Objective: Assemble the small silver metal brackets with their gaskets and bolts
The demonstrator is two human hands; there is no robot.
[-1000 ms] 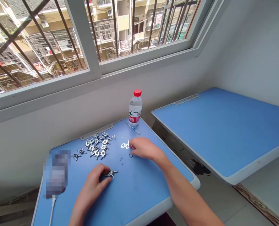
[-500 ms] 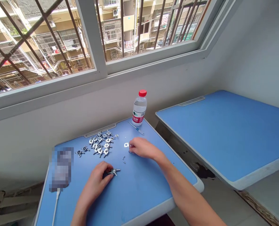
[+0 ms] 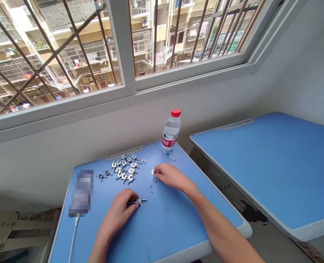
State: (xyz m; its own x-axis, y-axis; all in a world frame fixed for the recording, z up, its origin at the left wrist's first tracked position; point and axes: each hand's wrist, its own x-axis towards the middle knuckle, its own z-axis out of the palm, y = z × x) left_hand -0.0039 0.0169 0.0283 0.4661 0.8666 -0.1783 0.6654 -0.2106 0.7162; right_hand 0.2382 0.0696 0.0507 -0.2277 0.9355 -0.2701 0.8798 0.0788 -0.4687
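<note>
My left hand [image 3: 123,208] rests on the blue table, thumb and fingers closed around a small metal fitting with protruding stubs [image 3: 140,201]. Farther back, my right hand [image 3: 166,175] pinches at a small flat pale plate [image 3: 152,172], mostly covered by the fingertips. Just below those fingers lies a thin black ring [image 3: 154,180]. Two tiny screws [image 3: 151,186] are on the tabletop between my hands. Several similar metal fittings [image 3: 125,168] form a cluster behind my left hand, with two more fittings [image 3: 104,174] to their left.
A water bottle with a red cap [image 3: 171,129] stands at the back corner, a thin screwdriver-like tool [image 3: 166,153] in front of it. A blurred phone-like slab [image 3: 81,193] with a white cable [image 3: 73,235] lies at left. Another blue table [image 3: 260,164] stands across a gap.
My right hand has moved from the black ring to the flat plate, leaving the ring uncovered on the table. My left hand keeps hold of the fitting. The camera view has shifted slightly.
</note>
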